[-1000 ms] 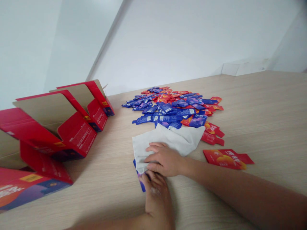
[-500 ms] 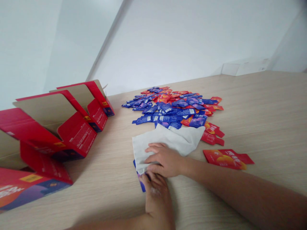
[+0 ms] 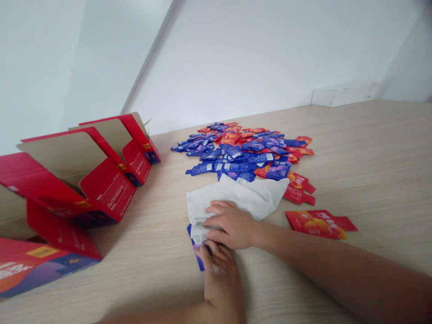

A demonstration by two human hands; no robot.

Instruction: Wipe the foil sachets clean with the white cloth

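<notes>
A pale grey cloth (image 3: 236, 195) is spread on the table, partly covering a flat blue and purple packet (image 3: 198, 258). My right hand (image 3: 231, 225) lies on the cloth, fingers spread and pressing down. Just in front of it, my left hand (image 3: 221, 265) has its fingers bent and close together at the packet's right edge, holding it down; its fingertips are partly hidden by the right hand. To the right of the cloth lies a red packet (image 3: 315, 223) with orange fruit printed on it.
Beyond the cloth spreads a heap of blue and red packets (image 3: 236, 153). On the left, open red cardboard boxes (image 3: 111, 189) stand in a row with raised flaps. A white box (image 3: 344, 95) sits at the far right against the white wall (image 3: 270, 54).
The cloth edge by the left hand has shifted slightly upward over the blue packet, with the right hand's fingers still on it. Otherwise little differs.
</notes>
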